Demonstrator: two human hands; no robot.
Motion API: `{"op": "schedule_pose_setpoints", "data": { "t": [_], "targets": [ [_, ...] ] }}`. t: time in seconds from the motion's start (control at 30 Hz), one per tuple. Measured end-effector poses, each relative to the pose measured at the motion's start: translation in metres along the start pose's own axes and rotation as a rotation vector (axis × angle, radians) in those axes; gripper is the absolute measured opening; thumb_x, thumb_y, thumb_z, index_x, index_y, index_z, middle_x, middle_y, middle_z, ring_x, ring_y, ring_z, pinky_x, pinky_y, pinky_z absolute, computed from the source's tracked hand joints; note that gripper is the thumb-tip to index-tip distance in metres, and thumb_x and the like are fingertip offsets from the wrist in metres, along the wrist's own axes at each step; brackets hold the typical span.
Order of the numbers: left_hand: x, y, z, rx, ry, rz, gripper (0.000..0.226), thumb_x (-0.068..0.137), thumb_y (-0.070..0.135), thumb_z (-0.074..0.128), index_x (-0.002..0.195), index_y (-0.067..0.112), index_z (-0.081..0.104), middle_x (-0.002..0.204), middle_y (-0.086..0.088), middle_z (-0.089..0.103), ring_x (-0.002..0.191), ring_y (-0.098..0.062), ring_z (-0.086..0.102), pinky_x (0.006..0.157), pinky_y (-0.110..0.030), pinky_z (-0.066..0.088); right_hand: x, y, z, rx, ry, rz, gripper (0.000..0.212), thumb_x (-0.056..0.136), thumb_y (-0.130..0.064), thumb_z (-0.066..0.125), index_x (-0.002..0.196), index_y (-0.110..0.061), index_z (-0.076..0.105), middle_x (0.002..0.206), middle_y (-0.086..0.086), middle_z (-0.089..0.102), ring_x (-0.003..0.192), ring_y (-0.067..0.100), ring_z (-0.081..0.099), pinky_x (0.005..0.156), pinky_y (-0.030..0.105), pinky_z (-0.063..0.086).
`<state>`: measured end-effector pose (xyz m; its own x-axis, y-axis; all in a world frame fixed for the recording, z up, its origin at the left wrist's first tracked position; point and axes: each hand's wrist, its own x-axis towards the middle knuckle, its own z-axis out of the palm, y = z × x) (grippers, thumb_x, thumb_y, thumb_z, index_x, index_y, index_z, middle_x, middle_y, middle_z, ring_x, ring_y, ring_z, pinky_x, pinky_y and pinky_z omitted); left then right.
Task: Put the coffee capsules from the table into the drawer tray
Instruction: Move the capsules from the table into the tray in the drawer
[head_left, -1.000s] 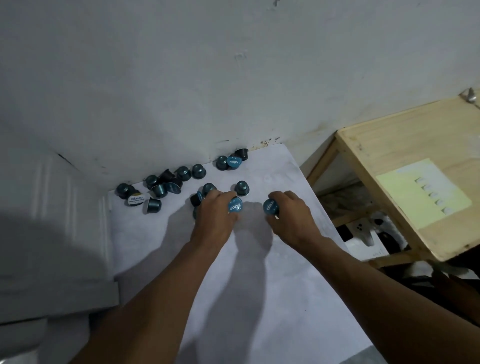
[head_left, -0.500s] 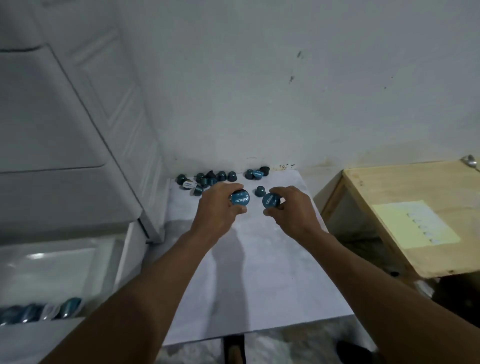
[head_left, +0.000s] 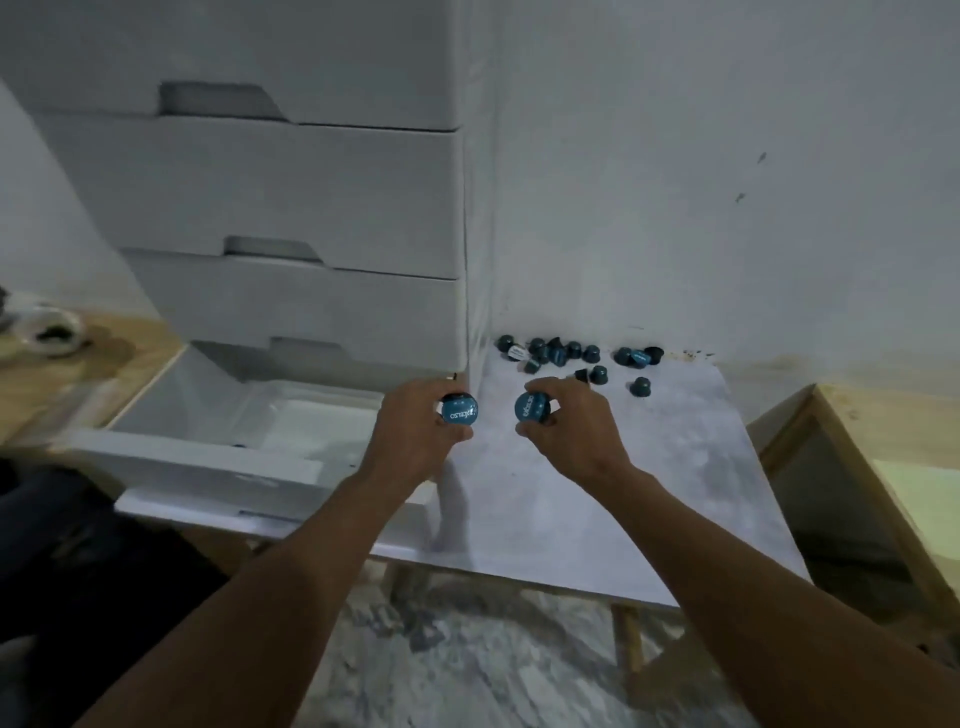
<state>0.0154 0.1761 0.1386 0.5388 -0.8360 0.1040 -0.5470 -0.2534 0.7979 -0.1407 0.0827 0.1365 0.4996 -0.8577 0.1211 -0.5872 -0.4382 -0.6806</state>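
Together, your left hand (head_left: 415, 431) and right hand (head_left: 569, 431) each gripped 1 capsule, the left capsule (head_left: 458, 409) and the right capsule (head_left: 532, 407), foil lids facing you.

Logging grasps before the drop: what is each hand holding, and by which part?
Left hand and right hand each pinch one capsule by its sides, foil lid facing the camera.

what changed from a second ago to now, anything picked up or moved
Both hands lifted off the table, each with one capsule: the left hand carries its capsule left, to the edge of the open drawer; the right hand follows with its capsule. Nothing was let go. The view swung left, revealing the drawers. The loose capsules by the wall stayed put.
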Motion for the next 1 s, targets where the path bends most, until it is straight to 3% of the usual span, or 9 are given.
{"op": "schedule_pose_setpoints", "data": {
  "t": [0.13, 0.23, 0.37, 0.43, 0.57, 0.67, 0.83, 1.0],
  "targets": [
    [-0.007, -0.044, -0.049, 0.01, 0.042, -0.029, 0.048, 0.068, 0.007, 0.083, 0.111, 0.017, 0.065, 0.109, 0.001, 0.066, 0.085, -0.016, 0.067, 0.084, -0.028, 0.055, 0.006, -0.043, 0.044, 0.031, -0.039, -0.055, 0.049, 0.075, -0.016, 0.078, 0.121, -0.017, 0.059, 0.113, 0.004, 0.063, 0.093, 0.024, 0.064, 0.087, 0.038, 0.053],
    [-0.002, -0.08, -0.093, 0.036, 0.064, -0.052, 0.046, 0.07, 0.009, 0.082, 0.112, 0.019, 0.065, 0.111, 0.002, 0.066, 0.085, -0.013, 0.067, 0.084, -0.024, 0.053, 0.013, -0.08, 0.082, 0.011, -0.051, -0.097, 0.048, 0.076, -0.016, 0.078, 0.121, -0.015, 0.06, 0.117, 0.006, 0.063, 0.097, 0.025, 0.064, 0.092, 0.037, 0.051],
    [0.014, -0.133, -0.157, 0.124, 0.084, -0.043, 0.05, 0.072, 0.015, 0.082, 0.118, 0.019, 0.063, 0.118, 0.001, 0.065, 0.097, -0.017, 0.065, 0.098, -0.035, 0.05, 0.026, -0.133, 0.135, -0.047, -0.038, -0.119, 0.029, 0.076, -0.01, 0.074, 0.103, -0.004, 0.067, 0.101, 0.013, 0.068, 0.091, 0.027, 0.062, 0.083, 0.038, 0.051],
    [0.023, -0.158, -0.188, 0.164, 0.063, -0.037, 0.051, 0.073, 0.016, 0.081, 0.12, 0.019, 0.062, 0.119, 0.0, 0.064, 0.1, -0.017, 0.064, 0.098, -0.034, 0.049, 0.032, -0.157, 0.164, -0.021, -0.027, -0.091, 0.027, 0.074, -0.008, 0.074, 0.099, -0.004, 0.066, 0.096, 0.013, 0.067, 0.086, 0.027, 0.062, 0.081, 0.041, 0.052],
    [0.045, -0.199, -0.238, 0.228, -0.013, -0.036, 0.047, 0.072, 0.014, 0.081, 0.116, 0.019, 0.065, 0.116, -0.001, 0.065, 0.095, -0.016, 0.064, 0.086, -0.024, 0.049, 0.041, -0.192, 0.218, -0.003, -0.05, -0.042, 0.041, 0.075, -0.011, 0.075, 0.115, -0.013, 0.063, 0.111, 0.011, 0.059, 0.091, 0.026, 0.061, 0.087, 0.031, 0.048],
    [0.064, -0.218, -0.256, 0.26, -0.077, -0.019, 0.045, 0.073, 0.014, 0.079, 0.116, 0.019, 0.065, 0.118, -0.001, 0.064, 0.096, -0.017, 0.064, 0.088, -0.029, 0.051, 0.049, -0.207, 0.246, -0.006, -0.055, -0.027, 0.043, 0.076, -0.01, 0.074, 0.117, -0.015, 0.063, 0.112, 0.008, 0.061, 0.093, 0.022, 0.06, 0.086, 0.025, 0.045],
    [0.098, -0.239, -0.263, 0.298, -0.165, -0.006, 0.042, 0.076, 0.012, 0.077, 0.116, 0.016, 0.065, 0.115, -0.003, 0.065, 0.093, -0.017, 0.063, 0.084, -0.024, 0.047, 0.074, -0.21, 0.276, -0.017, -0.136, 0.006, 0.047, 0.074, -0.009, 0.074, 0.119, -0.014, 0.06, 0.113, 0.007, 0.062, 0.091, 0.022, 0.06, 0.087, 0.029, 0.048],
    [0.132, -0.257, -0.251, 0.339, -0.221, -0.024, 0.043, 0.074, 0.016, 0.079, 0.115, 0.017, 0.064, 0.115, -0.004, 0.066, 0.094, -0.02, 0.063, 0.091, -0.034, 0.052, 0.114, -0.197, 0.297, -0.036, -0.211, -0.012, 0.044, 0.074, -0.005, 0.074, 0.116, -0.011, 0.062, 0.112, 0.011, 0.062, 0.092, 0.021, 0.059, 0.083, 0.03, 0.049]
  ]
}}
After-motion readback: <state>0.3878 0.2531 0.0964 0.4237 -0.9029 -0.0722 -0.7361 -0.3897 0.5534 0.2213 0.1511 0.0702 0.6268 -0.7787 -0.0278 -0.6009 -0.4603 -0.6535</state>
